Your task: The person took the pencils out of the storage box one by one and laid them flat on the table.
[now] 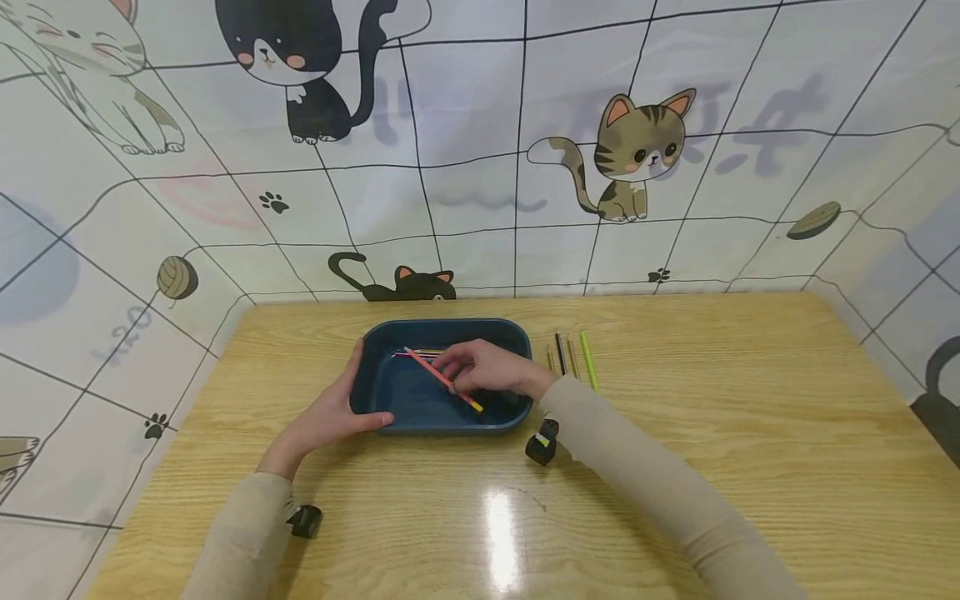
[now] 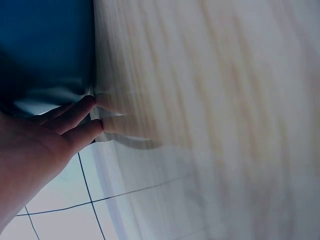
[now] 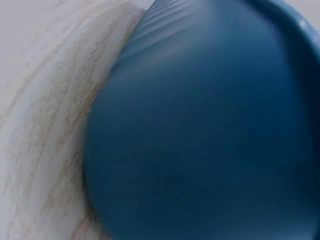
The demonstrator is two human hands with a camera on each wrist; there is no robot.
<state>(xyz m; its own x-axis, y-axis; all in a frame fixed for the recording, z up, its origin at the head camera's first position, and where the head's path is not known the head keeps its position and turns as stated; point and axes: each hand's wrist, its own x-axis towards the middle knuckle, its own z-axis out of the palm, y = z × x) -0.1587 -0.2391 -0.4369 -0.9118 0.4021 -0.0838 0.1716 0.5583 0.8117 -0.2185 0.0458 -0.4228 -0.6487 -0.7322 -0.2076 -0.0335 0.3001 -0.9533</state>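
A dark blue tray with rounded corners stands on the table. At its left side my left hand rests against the outer wall, thumb along the near rim; the left wrist view shows straight fingers touching the wall. Inside the tray, my right hand pinches a salmon-pink pencil with a yellow end, slanted above the tray floor. Several thin pencils lie behind it near the far wall, partly hidden by the right hand. The right wrist view shows only the tray's outer wall and table.
Right of the tray, several pencils lie side by side on the table, among them a lime-green one and a dark one; the right forearm covers their near ends. A cat-patterned cloth hangs behind the wooden table.
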